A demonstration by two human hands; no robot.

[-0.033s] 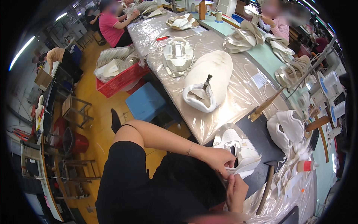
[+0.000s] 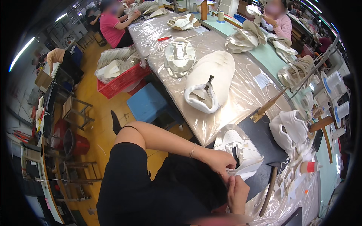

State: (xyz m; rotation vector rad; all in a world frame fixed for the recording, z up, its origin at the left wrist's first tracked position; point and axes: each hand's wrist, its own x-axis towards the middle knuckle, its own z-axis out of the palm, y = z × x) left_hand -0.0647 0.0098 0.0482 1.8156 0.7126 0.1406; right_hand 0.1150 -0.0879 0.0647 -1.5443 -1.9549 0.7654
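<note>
Head view: upper point(image 2: 238, 139) on the black mat point(image 2: 258, 132), left hand point(image 2: 220, 161) grasping its near edge, right hand point(image 2: 238, 192) just beside.
The right fingers are curled at that same edge; whether they grip it, I cannot tell. A hammer point(image 2: 268, 191) lies just right of the right hand, its head near the upper, with scraps point(image 2: 292, 180) and a bottle point(image 2: 310, 167) beyond; a liner point(image 2: 288, 130) sits right of the upper. A padded shoe point(image 2: 222, 67) and a second upper point(image 2: 180, 56) fill the table's far part; a blue stool point(image 2: 146, 100) and red crate point(image 2: 122, 83) stand left. Against the earlier frame, hands and upper sit marginally further left; the surrounding things match.
</note>
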